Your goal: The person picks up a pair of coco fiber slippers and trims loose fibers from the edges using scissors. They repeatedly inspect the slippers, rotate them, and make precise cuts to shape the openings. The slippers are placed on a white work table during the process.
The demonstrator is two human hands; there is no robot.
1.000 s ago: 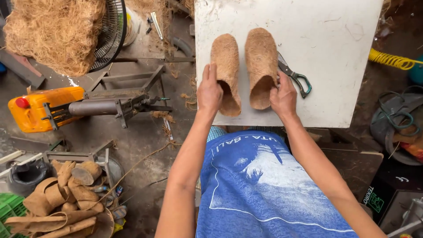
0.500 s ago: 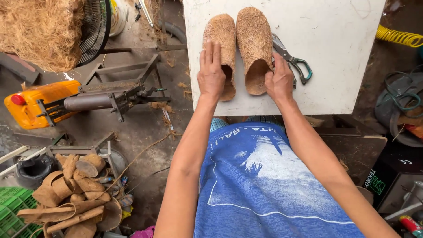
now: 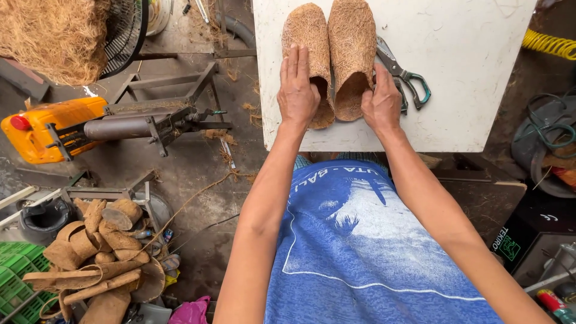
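Note:
Two brown coir-fibre slipper-shaped pieces lie side by side on a white table (image 3: 468,72). My left hand (image 3: 298,87) lies flat, fingers together, on the near part of the left piece (image 3: 306,30). My right hand (image 3: 381,102) rests at the near right edge of the right piece (image 3: 351,42), fingers curled against it. Just right of that hand lie scissors (image 3: 405,78) with teal and grey handles.
Left of the table stand a metal frame with an orange-yellow machine (image 3: 54,129), a heap of loose coir fibre (image 3: 54,36) and a fan guard. Rolled fibre pieces (image 3: 102,240) and a green crate (image 3: 15,276) sit lower left. A yellow coiled hose (image 3: 549,42) and cables lie right.
My left hand has slid up and flattened on the left piece. The right hand stays at the right piece's edge. The view has shifted slightly.

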